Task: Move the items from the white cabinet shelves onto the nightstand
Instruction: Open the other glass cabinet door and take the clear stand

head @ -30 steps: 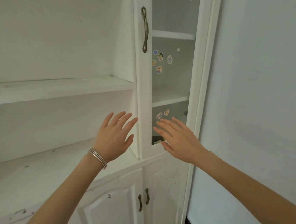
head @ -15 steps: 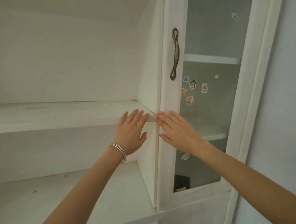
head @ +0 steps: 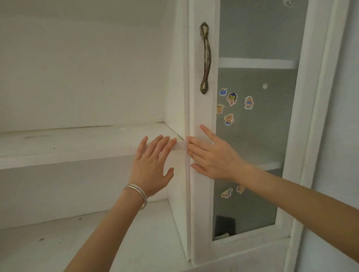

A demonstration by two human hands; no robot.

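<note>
Shelf edge (head: 71,160), at left fingers (head: 159,145) (right fingers (head: 198,146) alongside)

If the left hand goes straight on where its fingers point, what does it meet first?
Most likely the front edge of the upper shelf; fingertips of the left hand overlap it, contact unclear.

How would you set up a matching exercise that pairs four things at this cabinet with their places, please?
Things:
1. handle
2. bracelet
3. stickers
4. dark item

Places:
A. low behind the glass, in the bottom corner
B. on the left wrist
C. upright on the door frame
D. on the glass, mid-height

Pairs: 1-C, 2-B, 3-D, 4-A
</note>
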